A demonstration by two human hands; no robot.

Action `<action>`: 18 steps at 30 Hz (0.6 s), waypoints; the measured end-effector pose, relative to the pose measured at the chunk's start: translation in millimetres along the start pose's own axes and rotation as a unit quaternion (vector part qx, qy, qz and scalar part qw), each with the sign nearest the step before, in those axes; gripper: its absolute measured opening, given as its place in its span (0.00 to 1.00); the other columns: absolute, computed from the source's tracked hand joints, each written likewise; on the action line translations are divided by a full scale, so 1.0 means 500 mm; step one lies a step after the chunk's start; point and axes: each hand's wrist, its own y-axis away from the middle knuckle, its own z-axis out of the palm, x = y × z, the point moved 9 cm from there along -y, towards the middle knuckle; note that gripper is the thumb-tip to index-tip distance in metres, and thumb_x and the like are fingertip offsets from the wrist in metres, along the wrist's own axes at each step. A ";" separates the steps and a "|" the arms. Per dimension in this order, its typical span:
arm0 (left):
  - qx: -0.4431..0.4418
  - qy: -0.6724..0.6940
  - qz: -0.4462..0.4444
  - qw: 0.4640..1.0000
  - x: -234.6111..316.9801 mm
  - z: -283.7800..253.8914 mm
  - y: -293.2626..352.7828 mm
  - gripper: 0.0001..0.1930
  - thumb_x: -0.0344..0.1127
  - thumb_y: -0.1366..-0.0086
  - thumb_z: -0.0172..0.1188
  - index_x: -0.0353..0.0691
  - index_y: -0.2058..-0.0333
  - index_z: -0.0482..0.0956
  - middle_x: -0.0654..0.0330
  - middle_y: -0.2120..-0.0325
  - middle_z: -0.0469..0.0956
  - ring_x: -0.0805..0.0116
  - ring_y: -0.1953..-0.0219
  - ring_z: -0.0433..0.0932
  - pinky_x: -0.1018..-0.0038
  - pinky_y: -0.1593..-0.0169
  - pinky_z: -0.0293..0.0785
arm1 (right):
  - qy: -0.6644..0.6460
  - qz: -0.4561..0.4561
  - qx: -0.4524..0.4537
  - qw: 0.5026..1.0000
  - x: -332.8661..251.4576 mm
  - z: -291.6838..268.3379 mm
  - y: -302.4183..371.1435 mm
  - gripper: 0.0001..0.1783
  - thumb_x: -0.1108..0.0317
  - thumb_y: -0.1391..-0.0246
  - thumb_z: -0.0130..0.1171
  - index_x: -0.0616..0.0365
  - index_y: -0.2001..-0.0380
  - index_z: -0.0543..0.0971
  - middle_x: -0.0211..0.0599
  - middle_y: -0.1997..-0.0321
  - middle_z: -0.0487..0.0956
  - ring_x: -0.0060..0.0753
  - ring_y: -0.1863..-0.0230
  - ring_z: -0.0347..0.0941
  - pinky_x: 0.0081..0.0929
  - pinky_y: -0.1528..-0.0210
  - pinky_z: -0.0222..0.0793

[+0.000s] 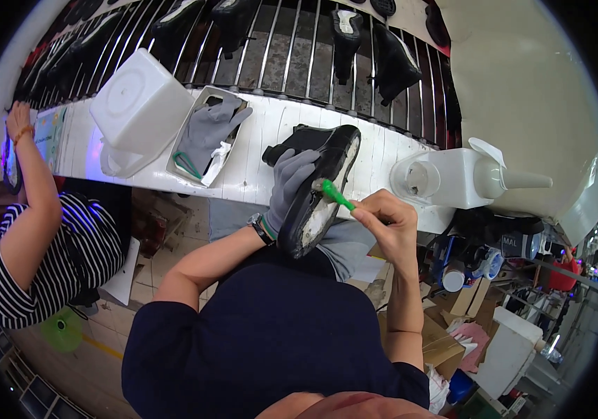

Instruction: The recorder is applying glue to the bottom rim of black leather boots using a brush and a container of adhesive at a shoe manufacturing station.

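Note:
A grey glove covers my left hand point(290, 183), whose fingers wrap the side of a black boot point(300, 222). The boot is tilted, its pale, black-rimmed underside turned to the right and its upper pointing left over the white bench. In my bare right hand point(391, 218) is a small green-handled brush point(338, 195), pinched between thumb and fingers. The brush tip touches the boot's underside near the middle. A clear round container point(421, 179) stands on the bench, just beyond my right hand.
A box point(176, 166) with grey gloves and a white plastic container point(124, 105) stand left on the bench. A white bottle with a cone-shaped spout point(484, 180) lies at right. Behind runs a metal roller rack point(271, 52) carrying several black shoes. A co-worker in stripes point(58, 244) sits at left.

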 end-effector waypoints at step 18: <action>-0.027 0.030 -0.048 0.998 0.000 -0.015 -0.077 0.36 0.37 0.49 0.72 0.38 0.42 0.67 0.53 0.48 0.73 0.52 0.48 0.73 0.58 0.43 0.66 | 0.003 0.117 0.086 0.989 0.036 -0.010 0.029 0.03 0.78 0.48 0.67 0.67 0.70 0.84 0.32 0.72 0.81 0.15 0.71 0.70 0.17 0.69 0.62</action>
